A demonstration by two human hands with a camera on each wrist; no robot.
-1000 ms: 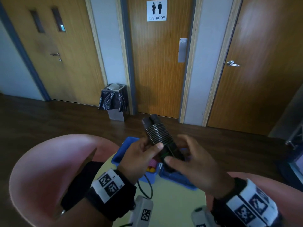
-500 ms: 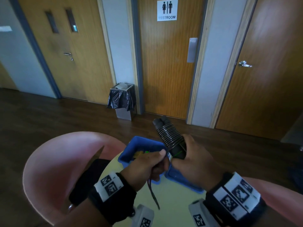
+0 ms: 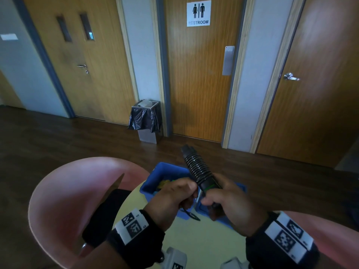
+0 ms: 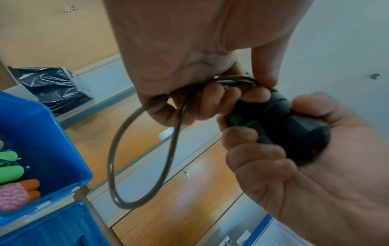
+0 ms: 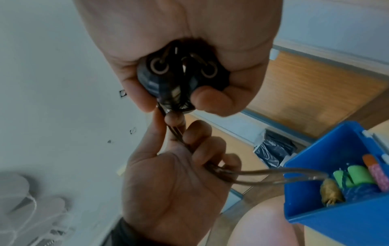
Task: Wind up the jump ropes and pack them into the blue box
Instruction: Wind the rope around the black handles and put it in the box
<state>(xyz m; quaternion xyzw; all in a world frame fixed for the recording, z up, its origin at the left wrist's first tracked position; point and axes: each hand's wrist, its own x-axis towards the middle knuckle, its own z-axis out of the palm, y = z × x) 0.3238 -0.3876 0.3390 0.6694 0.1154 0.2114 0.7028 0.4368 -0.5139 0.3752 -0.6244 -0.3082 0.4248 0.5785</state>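
Since a second ago, both hands have closed in: right hand [image 3: 231,204] grips the rope handles [image 3: 198,171] above the blue box [image 3: 155,183]; left hand [image 3: 171,199] pinches the cord loop [image 4: 134,159]. Keep it taut, tuck the end.

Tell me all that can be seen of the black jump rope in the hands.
The black jump rope has two black handles with green rings, held side by side and tilted upward by the right hand. Thin dark cord is coiled tightly around the handles. The left hand grips the remaining cord, which hangs as a loose loop near the blue box.
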